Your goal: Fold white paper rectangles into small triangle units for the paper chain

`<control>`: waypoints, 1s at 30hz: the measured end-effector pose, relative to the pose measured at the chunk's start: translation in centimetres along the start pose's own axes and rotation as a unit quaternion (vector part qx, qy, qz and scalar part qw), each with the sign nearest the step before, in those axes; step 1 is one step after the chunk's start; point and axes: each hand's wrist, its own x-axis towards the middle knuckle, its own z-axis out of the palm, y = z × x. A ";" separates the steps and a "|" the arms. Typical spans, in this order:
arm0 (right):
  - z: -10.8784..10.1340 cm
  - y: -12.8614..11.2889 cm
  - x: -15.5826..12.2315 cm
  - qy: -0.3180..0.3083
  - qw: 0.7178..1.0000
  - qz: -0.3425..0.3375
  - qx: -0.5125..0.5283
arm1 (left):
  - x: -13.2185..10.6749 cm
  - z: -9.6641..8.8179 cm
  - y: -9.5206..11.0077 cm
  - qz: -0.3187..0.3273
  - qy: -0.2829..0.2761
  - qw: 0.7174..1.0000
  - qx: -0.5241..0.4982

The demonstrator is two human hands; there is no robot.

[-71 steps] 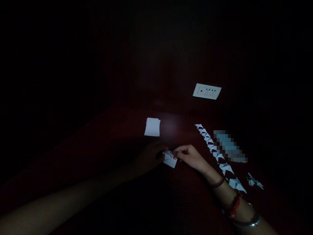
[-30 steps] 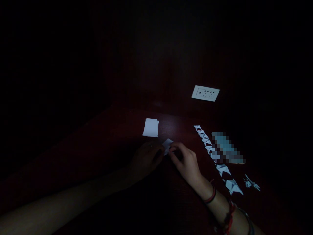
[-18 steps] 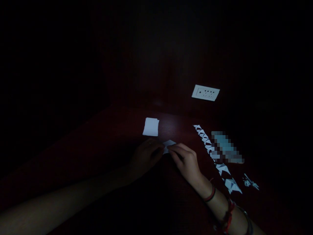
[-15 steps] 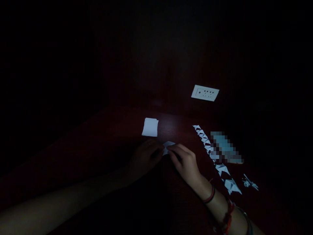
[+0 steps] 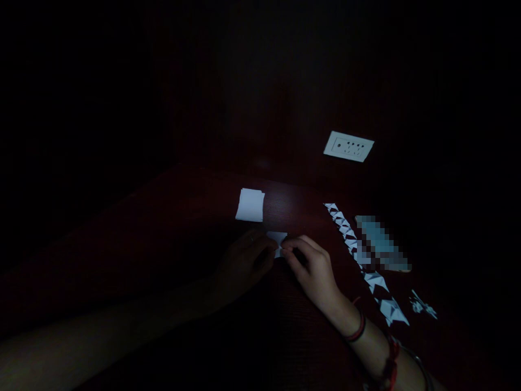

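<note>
A small piece of white paper (image 5: 277,237) is held between my two hands, low over the dark red table. My left hand (image 5: 249,259), mostly in shadow and with a ring on one finger, pinches its left side. On the right side, my right hand (image 5: 311,266) closes thumb and fingertips on the same paper. Fingertips hide the paper's middle, and any fold there cannot be made out. Just beyond my hands lies a stack of white paper sheets (image 5: 250,205).
Several folded white paper pieces (image 5: 345,231) lie in a slanting row at the right. Beside them is a flat, blurred-out object (image 5: 382,244). A small pile of thin white items (image 5: 423,306) sits farther right. A wall socket (image 5: 349,146) is behind the table (image 5: 171,201).
The paper between my hands has turned a little and now sits squarer to me. Both hands keep their pinch. The whole view has shifted slightly.
</note>
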 end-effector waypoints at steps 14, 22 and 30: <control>-0.5 0.0 0.4 -0.010 0.995 -0.060 -0.081 | -0.2 0.0 -0.1 0.025 0.008 0.999 -0.024; -0.6 0.1 0.3 -0.035 0.990 -0.058 -0.122 | 0.2 -0.1 -0.1 -0.009 -0.008 0.999 -0.053; -0.2 0.5 0.1 -0.006 0.999 0.012 -0.052 | 0.4 0.0 -0.6 -0.025 -0.024 0.994 -0.100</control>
